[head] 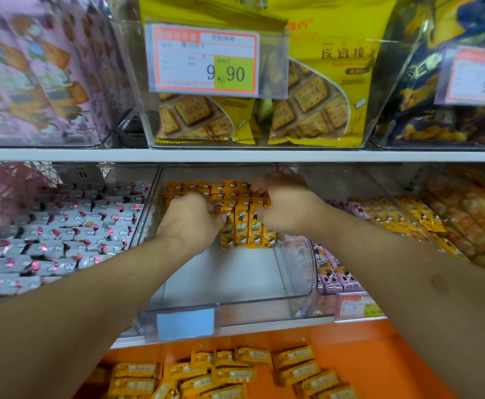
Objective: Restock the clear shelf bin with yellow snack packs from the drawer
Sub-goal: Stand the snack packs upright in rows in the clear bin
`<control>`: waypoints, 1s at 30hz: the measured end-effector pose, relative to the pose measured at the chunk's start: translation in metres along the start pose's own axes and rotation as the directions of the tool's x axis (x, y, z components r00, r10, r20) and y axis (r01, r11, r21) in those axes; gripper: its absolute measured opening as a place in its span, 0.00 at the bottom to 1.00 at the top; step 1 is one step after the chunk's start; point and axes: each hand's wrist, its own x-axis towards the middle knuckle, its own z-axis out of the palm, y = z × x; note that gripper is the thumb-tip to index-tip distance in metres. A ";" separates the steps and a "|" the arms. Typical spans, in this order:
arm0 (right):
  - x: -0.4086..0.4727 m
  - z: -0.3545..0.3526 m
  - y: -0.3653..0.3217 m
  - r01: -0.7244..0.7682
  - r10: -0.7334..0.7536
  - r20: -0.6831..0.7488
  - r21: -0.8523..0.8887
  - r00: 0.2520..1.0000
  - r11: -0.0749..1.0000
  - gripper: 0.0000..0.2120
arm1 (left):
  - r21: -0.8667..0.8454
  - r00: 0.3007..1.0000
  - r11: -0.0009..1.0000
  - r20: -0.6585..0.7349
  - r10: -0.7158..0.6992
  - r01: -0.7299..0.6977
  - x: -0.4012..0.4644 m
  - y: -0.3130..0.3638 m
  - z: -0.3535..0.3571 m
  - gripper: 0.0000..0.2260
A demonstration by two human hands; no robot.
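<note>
Both hands, left (pixel 191 218) and right (pixel 286 207), are closed around upright yellow snack packs (pixel 242 226) far inside the clear bin (pixel 235 308).

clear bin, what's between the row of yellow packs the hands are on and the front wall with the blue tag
In the head view, only bare white bin floor lies between the yellow packs and the front wall; no packs sit there.
</note>
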 end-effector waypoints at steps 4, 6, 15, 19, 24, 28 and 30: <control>-0.040 -0.019 -0.011 0.075 -0.063 -0.076 0.160 0.995 0.984 0.19 | -0.081 0.993 0.991 0.040 0.109 -0.106 -0.039 0.007 -0.018 0.19; -0.067 -0.029 -0.019 0.097 -0.078 -0.094 0.222 0.993 0.970 0.17 | -0.106 0.980 0.978 0.072 0.185 -0.177 -0.066 0.009 -0.025 0.21; -0.227 -0.004 -0.056 0.010 -0.006 -0.008 0.564 1.000 0.826 0.11 | -0.545 0.916 0.836 0.365 0.167 0.064 -0.219 -0.034 -0.022 0.07; -0.273 0.061 -0.050 -0.153 0.015 0.284 0.471 0.959 0.869 0.12 | -0.363 0.867 0.919 0.495 0.053 0.151 -0.271 -0.085 0.015 0.08; -0.308 0.138 -0.029 -0.256 0.084 0.623 0.192 0.778 0.947 0.20 | -0.115 0.777 0.970 0.622 -0.097 0.213 -0.298 -0.147 0.068 0.10; -0.310 0.177 -0.018 -0.249 0.119 0.696 0.089 0.708 0.964 0.24 | 0.031 0.782 0.991 0.611 -0.123 0.132 -0.293 -0.168 0.101 0.13; -0.310 0.196 -0.013 -0.246 0.139 0.710 0.050 0.690 0.968 0.24 | 0.047 0.793 0.995 0.601 -0.101 0.091 -0.287 -0.171 0.117 0.14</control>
